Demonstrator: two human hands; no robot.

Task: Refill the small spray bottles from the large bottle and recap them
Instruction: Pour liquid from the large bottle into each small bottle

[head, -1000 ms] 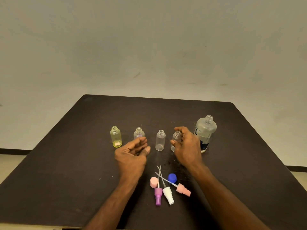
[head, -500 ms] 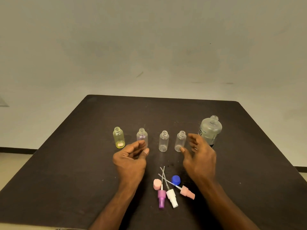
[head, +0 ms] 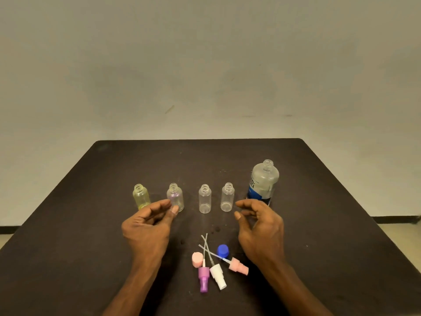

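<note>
Several small uncapped spray bottles stand in a row on the dark table: a yellow one, a purple-tinted one, and two clear ones. The large clear bottle with a blue label stands uncapped at the row's right end. My left hand hovers in front of the yellow and purple bottles, fingers loosely curled, holding nothing. My right hand hovers just in front of the large bottle, fingers relaxed and empty. Neither hand touches a bottle.
Near the table's front lie the loose tops: a purple sprayer, a white sprayer, a pink sprayer, a pink cap and a blue cap. A pale wall rises behind the table.
My right hand has let go of the rightmost clear bottle and drawn back toward me and to the right. My left hand stayed about where it was.
</note>
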